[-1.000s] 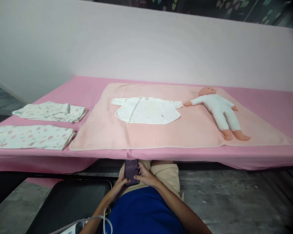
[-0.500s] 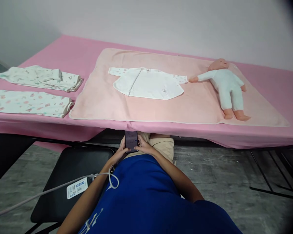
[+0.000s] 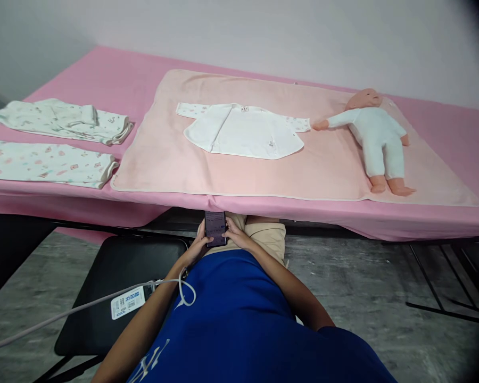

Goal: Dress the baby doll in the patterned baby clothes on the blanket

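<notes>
Phone (image 3: 215, 226), held low.
Your left hand (image 3: 198, 246) and right hand (image 3: 237, 237) half-curled round its sides, seemingly to steady it; shirt (image 3: 245, 133) lay flat at twelve o'clock.

Phone (image 3: 215, 229), smooth, glass-like screen; doll (image 3: 380, 133), matt cloth body with smooth, plastic-looking head, hands and feet; small shirt (image 3: 249, 135), smooth matt cloth; folded garments (image 3: 43, 164), printed matt cloth; blanket (image 3: 239, 175), matt, lightly creased cloth; tablecloth (image 3: 104, 72), smooth matt cloth; chair seat (image 3: 104, 282), smooth, dull black surface; cable (image 3: 64, 315), smooth, plastic-looking sheath.
</notes>
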Demonstrator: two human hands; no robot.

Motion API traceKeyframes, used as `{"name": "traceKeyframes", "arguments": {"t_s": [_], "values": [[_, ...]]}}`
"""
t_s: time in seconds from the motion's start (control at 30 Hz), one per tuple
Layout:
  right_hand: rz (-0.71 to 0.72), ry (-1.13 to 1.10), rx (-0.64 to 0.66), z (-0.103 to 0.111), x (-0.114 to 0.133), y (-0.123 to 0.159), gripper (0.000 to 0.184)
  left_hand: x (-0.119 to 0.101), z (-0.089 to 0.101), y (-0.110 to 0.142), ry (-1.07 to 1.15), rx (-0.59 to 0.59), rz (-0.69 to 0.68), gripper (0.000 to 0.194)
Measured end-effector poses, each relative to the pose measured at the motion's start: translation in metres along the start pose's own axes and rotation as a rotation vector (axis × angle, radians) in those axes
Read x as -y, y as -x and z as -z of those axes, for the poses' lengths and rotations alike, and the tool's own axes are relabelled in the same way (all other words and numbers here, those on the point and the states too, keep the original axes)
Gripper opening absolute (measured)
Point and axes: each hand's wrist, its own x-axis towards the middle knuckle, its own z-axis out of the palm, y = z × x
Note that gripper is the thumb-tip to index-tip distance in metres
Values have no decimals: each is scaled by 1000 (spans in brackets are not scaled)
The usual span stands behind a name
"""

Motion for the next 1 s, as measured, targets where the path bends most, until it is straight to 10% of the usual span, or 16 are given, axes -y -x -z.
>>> {"name": "traceKeyframes", "arguments": {"t_s": [0.47,1.0], "values": [[-28,-9,-25,-6,-1,0,89,-16,-15,8,119,-6,35,109],[2,27,-67,-8,1,1,56,-4,-4,2,-38,2,-50,116]]}}
